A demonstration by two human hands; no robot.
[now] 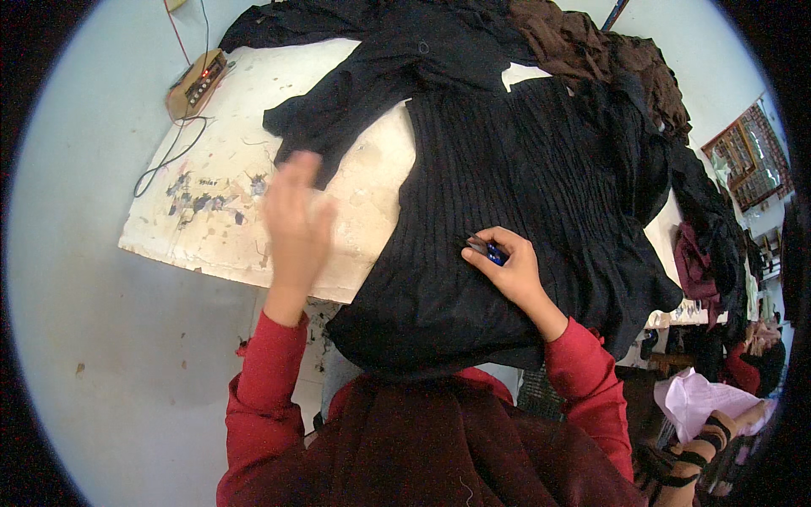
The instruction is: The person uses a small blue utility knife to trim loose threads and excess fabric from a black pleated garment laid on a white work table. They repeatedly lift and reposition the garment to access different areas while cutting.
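Observation:
A black pleated garment (507, 186) spreads over the pale table and hangs over its near edge toward me. My right hand (514, 269) rests on the cloth, closed around a small pair of thread snips (488, 249) with blue on the handle and dark blades pointing left. To the left, my left hand (297, 224) is raised over the bare table, blurred by motion; its fingers are stretched and the thumb stands apart, with nothing seen in it. Just beyond its fingertips lies the end of a black sleeve (317, 127).
A tan box with a red light and knobs (196, 84) sits at the table's (245, 110) left edge, its dark cord looping down. Brown cloth (583, 42) is heaped at the far right. Maroon cloth (697, 262) hangs right. Another person's arm (697, 452) shows at lower right beside pink cloth (701, 401).

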